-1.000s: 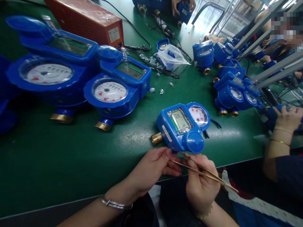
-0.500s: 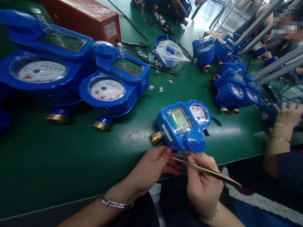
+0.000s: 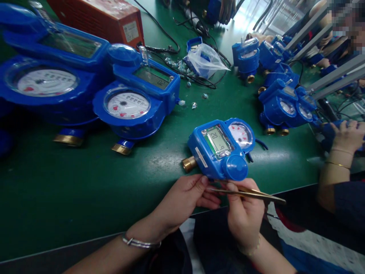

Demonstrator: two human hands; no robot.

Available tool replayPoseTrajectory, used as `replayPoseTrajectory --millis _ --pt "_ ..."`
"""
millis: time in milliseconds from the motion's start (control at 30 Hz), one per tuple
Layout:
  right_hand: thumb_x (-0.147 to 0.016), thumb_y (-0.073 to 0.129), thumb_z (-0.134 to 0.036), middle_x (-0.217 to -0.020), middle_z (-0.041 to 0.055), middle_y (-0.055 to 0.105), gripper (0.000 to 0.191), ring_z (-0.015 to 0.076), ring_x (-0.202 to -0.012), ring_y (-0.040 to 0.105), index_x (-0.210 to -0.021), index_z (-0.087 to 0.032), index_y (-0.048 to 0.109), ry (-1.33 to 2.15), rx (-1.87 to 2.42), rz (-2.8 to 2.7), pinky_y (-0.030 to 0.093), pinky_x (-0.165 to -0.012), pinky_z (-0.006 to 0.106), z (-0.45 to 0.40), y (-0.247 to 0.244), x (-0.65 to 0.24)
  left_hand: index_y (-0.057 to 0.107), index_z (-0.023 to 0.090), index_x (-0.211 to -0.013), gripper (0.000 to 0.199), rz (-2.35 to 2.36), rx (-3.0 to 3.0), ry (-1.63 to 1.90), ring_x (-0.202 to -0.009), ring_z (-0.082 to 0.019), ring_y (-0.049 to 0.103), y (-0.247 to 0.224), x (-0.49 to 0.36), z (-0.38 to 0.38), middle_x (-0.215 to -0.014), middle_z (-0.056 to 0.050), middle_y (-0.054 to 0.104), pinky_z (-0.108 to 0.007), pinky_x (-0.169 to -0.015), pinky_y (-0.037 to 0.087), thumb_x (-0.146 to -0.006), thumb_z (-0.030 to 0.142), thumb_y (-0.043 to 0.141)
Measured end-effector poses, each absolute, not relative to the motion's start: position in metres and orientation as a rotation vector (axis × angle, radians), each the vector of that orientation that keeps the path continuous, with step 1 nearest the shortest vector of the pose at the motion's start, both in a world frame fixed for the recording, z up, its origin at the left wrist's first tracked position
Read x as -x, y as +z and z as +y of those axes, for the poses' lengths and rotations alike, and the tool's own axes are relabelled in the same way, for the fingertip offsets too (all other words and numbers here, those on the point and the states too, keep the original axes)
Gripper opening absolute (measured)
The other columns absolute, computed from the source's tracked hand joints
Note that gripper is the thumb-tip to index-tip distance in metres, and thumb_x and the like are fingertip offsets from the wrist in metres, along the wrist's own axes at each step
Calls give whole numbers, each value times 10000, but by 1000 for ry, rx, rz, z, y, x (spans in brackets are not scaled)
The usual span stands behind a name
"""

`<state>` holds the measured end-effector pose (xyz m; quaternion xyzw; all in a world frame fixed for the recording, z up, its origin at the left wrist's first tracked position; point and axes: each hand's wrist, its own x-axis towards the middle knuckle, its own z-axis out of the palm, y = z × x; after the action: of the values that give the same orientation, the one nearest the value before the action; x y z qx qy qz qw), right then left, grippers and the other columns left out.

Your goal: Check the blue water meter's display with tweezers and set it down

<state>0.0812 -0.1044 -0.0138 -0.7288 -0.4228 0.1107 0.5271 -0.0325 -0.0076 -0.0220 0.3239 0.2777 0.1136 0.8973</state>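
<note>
A blue water meter lies on the green table in front of me, its lit display and round dial facing up. My right hand grips brass-coloured tweezers below the meter's near end, tips pointing left. Beside those tips is my left hand, thumb and forefinger closed at the meter's near edge, other fingers extending underneath. Whatever lies between its fingertips is hidden or too small to make out. A brass threaded fitting sticks out of the meter's left side.
Larger-looking blue meters stand at the left, before an orange box. A clear plastic bag, small scraps and black cables lie behind. More meters stand at the right, near a co-worker's hand and grey metal bars.
The tweezers have swung to a flatter angle, their rear end rising slightly as my right hand shifts. My left hand stays nearly in place at the meter.
</note>
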Motion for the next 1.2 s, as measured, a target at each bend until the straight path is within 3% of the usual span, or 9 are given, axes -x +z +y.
replayPoseTrajectory --millis 167,367,533,733,1000,1200 --pt "-866 571 -272 -792 8 626 131 127 -653 609 -972 -195 557 650 1498 -656 493 -590 256 -103 -29 -88 641 93 -969 345 563 -659 207 -707 -159 667 -22 32 -6 -890 -126 706 -256 -667 556 -906 402 501" --pt "-849 594 -286 -768 23 648 140 160 -688 646 -945 -190 557 782 1437 -648 521 -588 278 -105 -35 -86 638 88 -954 376 602 -664 189 -692 -171 668 -18 31 -6 -833 -128 701 -252 -630 547 -891 438 513" --pt "-858 569 -221 -803 22 655 51 159 -708 649 -905 -213 585 573 1447 -767 536 -618 302 -108 -29 -81 636 99 -976 381 594 -663 165 -744 -189 666 -17 31 -6 -873 -127 691 -268 -649 546 -888 448 512" --pt "-829 550 -78 -853 26 673 227 174 -797 649 -979 -240 602 146 1486 -1012 527 -643 318 -107 -16 -81 635 103 -963 367 589 -632 172 -698 -183 670 -20 31 -6 -846 -119 696 -278 -643 547 -878 446 535" --pt "-818 571 -67 -826 10 664 249 172 -831 649 -984 -248 609 121 1556 -1090 524 -656 304 -106 -19 -84 631 112 -945 321 576 -628 163 -682 -167 670 -21 31 -6 -791 -87 694 -272 -647 553 -892 410 526" --pt "-845 552 -106 -791 -3 663 152 139 -724 628 -897 -227 628 286 1690 -1109 503 -642 266 -108 -2 -91 637 112 -945 379 598 -640 184 -686 -179 674 -22 31 -7 -820 -108 698 -274 -639 552 -859 472 554"
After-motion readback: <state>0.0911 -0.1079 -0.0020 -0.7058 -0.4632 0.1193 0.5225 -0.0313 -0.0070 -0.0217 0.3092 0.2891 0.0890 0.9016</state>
